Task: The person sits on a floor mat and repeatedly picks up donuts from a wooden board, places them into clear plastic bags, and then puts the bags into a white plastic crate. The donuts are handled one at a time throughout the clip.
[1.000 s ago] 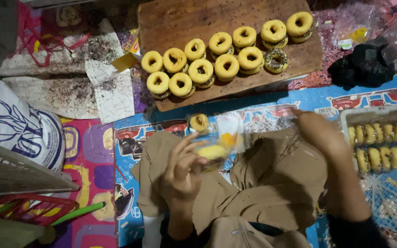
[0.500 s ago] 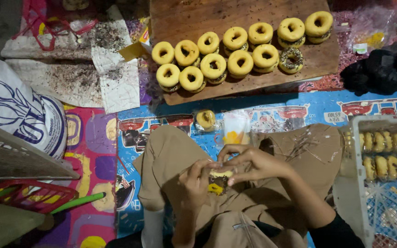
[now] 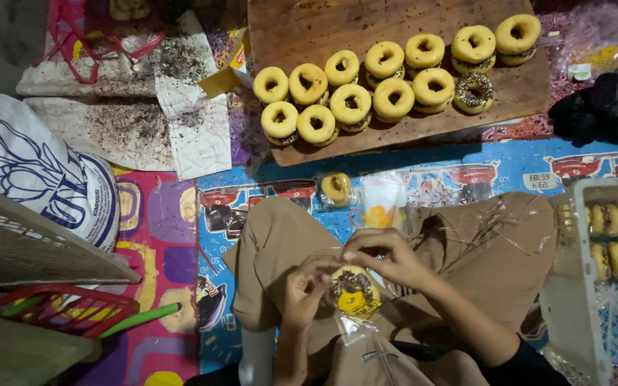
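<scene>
- Doughnut (image 3: 352, 292), sprinkle-topped and inside a clear plastic bag (image 3: 355, 325), sits over the lap between both hands; left hand (image 3: 307, 286) pinches the bag's near edge, right hand (image 3: 388, 256) pinches its top, apparently the mouth.
- Half a second ago the hands were closer together and the doughnut less exposed.
- Wooden board (image 3: 337, 28) of doughnuts lies well ahead; white crate (image 3: 574, 286) stands close on the right.
</scene>
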